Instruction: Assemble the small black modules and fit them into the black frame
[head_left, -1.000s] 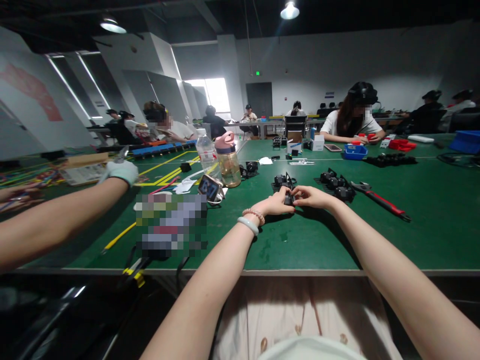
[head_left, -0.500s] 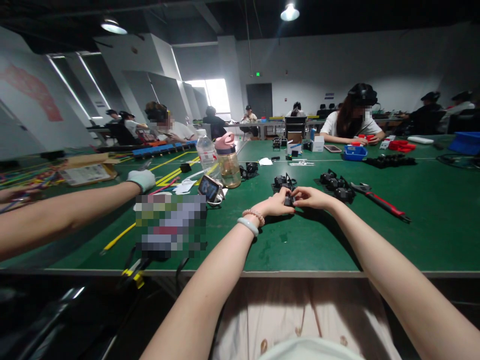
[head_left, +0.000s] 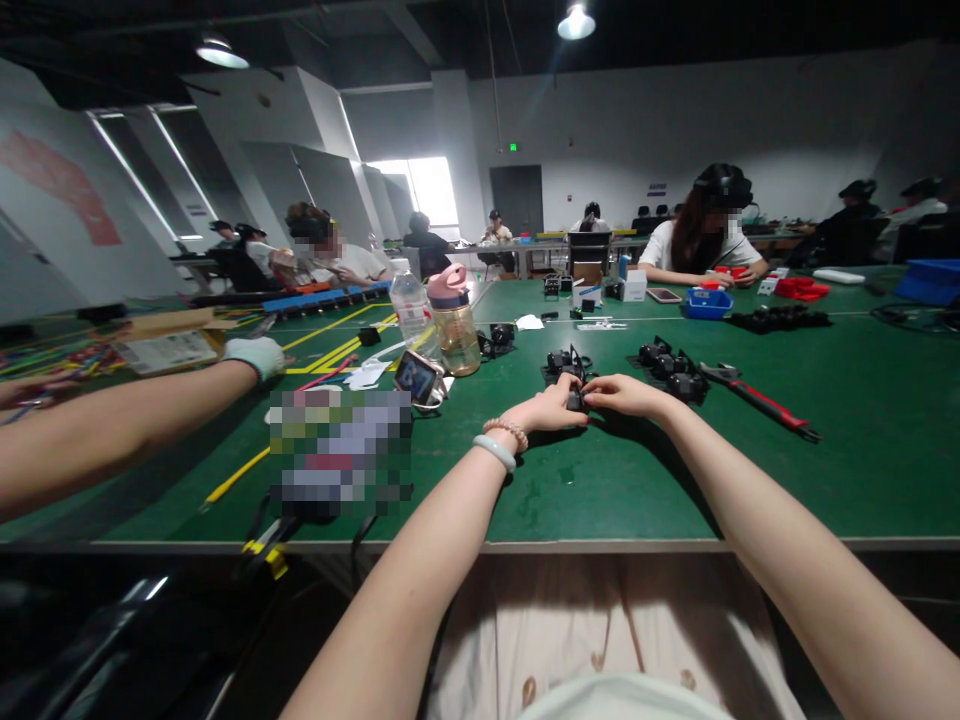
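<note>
Left hand: thumb and fingers of the left hand (head_left: 551,407) closed round the near end of a black bracketed assembly (head_left: 575,396), the grip drawn in close with the part between the digits

Right hand: fingertips of the right hand (head_left: 628,394) drawn nearly together at the assembly's right side, touching it; I cannot tell whether this grip pinches a piece of it

Assembly: on the green surface (head_left: 637,490), straight ahead of the wearer, its far end showing beyond the fingers with a thin upright plate, its near end partly hidden by them

Left wrist: a beaded bracelet (head_left: 506,432) and, nearer the elbow, a pale bangle (head_left: 493,453)

Right of the hands: a cluster of black modules (head_left: 669,370), then an adjustable wrench (head_left: 761,400) with a red-and-black handle, lying aslant

Left of the hands: a pink-lidded drinking bottle (head_left: 458,335), a clear water bottle (head_left: 409,305) beside it, a small tilted display (head_left: 417,377) in front

Far left: a neighbour's gloved hand (head_left: 255,357) near an open cardboard box (head_left: 169,345)

Across: a co-worker (head_left: 694,235) in a black cap holding red parts (head_left: 731,274), a blue bin (head_left: 708,304) and a phone (head_left: 664,295) nearby
</note>
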